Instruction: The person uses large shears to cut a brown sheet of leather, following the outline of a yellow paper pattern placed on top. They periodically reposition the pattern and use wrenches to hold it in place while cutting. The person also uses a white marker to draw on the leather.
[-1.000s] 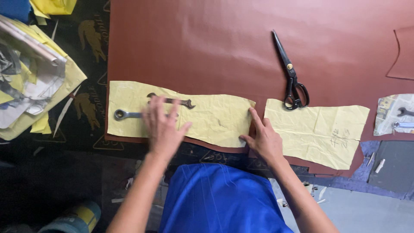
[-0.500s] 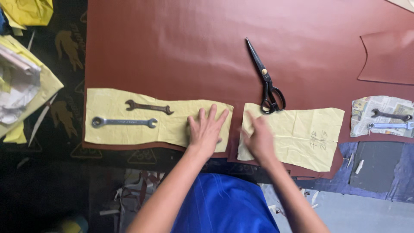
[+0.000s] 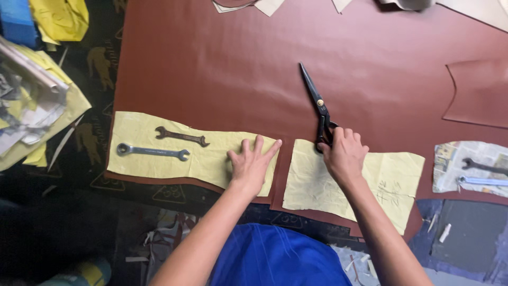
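Note:
A large reddish-brown sheet covers the work surface. Two pale yellow paper patterns lie along its near edge. My left hand presses flat, fingers spread, on the right end of the left pattern. Two wrenches weigh that pattern down: a dark open-ended wrench and a silver ring wrench. My right hand is closed around the handles of black scissors, whose blades point away to the upper left. The hand sits at the top edge of the right pattern.
A printed paper piece with two more wrenches lies at the right. A cut brown piece rests on the sheet at upper right. Yellow papers and clutter pile up at the left. Pale scraps lie at the far edge.
My right hand left the yellow pattern and took hold of the scissors' handles. My left hand slid right to the left pattern's right end. The view shifted.

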